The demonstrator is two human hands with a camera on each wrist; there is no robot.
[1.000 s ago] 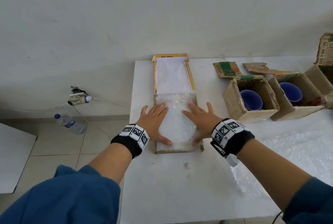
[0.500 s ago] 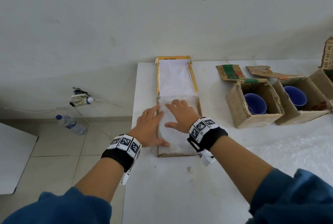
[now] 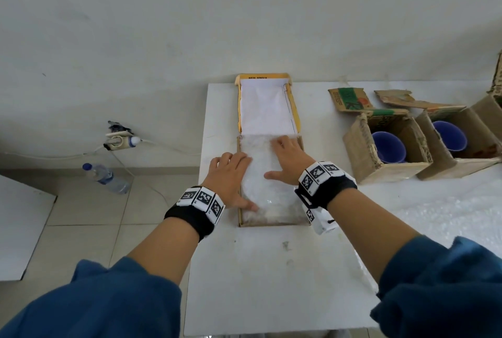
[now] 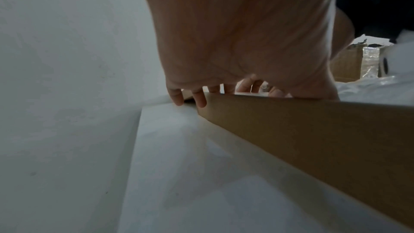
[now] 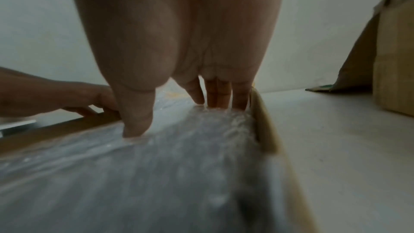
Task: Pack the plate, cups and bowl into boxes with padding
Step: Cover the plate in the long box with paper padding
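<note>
A flat cardboard box [image 3: 267,223] lies open on the white table, its white-lined lid [image 3: 266,109] folded back toward the wall. Bubble wrap [image 3: 260,188] fills the box and hides whatever is under it. My left hand [image 3: 239,183] lies flat across the box's left wall [image 4: 313,130], thumb on the wrap. My right hand [image 3: 279,159] presses flat on the wrap's far right part, fingertips [image 5: 219,98] down by the right rim [image 5: 264,121]. Two blue cups [image 3: 388,147] [image 3: 449,135] stand in separate small open boxes at the right.
A loose bubble wrap sheet [image 3: 434,215] covers the table at the right. Torn cardboard pieces [image 3: 350,98] lie behind the cup boxes. The table's left edge runs just left of my left hand. On the floor are a water bottle [image 3: 106,177] and a power strip [image 3: 119,140].
My right hand slid over the bubble wrap from the near right side toward the middle, then to the far right part. The left hand stayed at the box's left edge.
</note>
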